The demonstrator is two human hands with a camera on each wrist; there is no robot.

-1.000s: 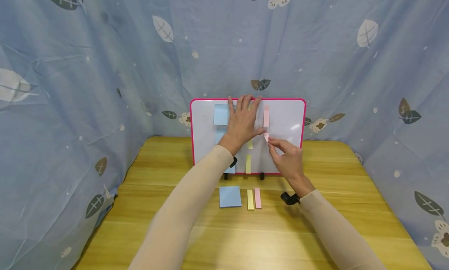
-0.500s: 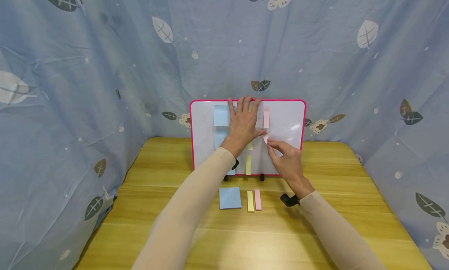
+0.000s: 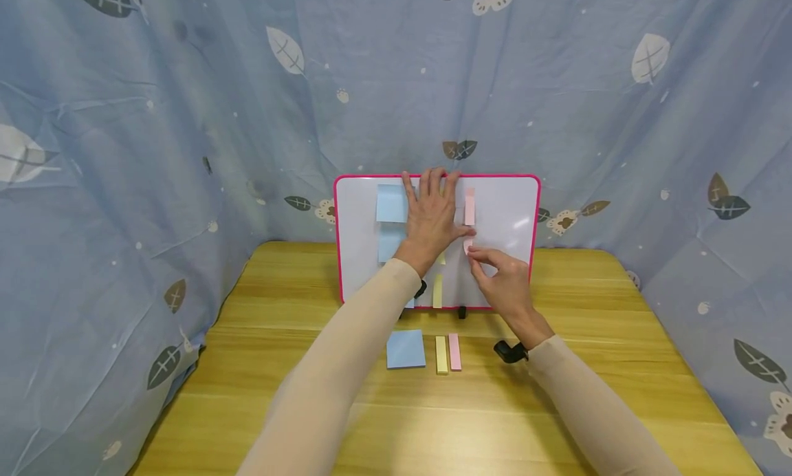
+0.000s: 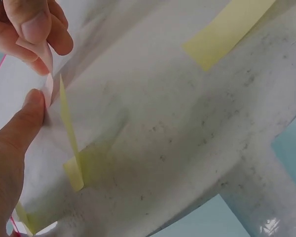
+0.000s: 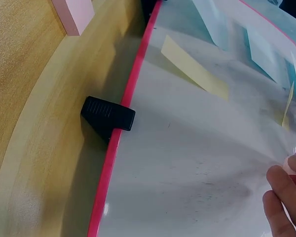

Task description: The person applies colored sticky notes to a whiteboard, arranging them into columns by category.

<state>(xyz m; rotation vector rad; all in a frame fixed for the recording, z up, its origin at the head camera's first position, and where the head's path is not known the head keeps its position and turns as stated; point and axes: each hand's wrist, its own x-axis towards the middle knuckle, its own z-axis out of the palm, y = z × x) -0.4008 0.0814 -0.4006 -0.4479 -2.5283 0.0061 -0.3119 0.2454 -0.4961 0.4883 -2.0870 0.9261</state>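
A white magnetic-style whiteboard [image 3: 504, 204] with a pink frame stands upright on the table. My right hand [image 3: 509, 283] pinches the lower end of a small pink sticky strip [image 3: 467, 245] between thumb and fingertips. My left hand [image 3: 430, 221] is spread over the board, fingertips at its top edge. In the left wrist view, the left thumb [image 4: 27, 118] presses at the strip's upper end, and the strip bends away from the board. Just above it, another pink strip [image 3: 469, 206] is stuck on. Yellow strips [image 3: 437, 290] and blue sticky notes [image 3: 392, 203] hang left of it, partly hidden by the left hand.
On the wooden table [image 3: 495, 421] in front of the board lie a blue note pad [image 3: 405, 349], a yellow strip pad [image 3: 441, 355] and a pink strip pad [image 3: 454, 352]. Black clip feet [image 5: 108, 113] hold the board's lower edge. A patterned blue curtain [image 3: 371, 70] surrounds the table.
The left hand's thumb has slid slightly right, over the top of the pink strip. My right hand has shifted a little left with the strip's lower end in its fingers.
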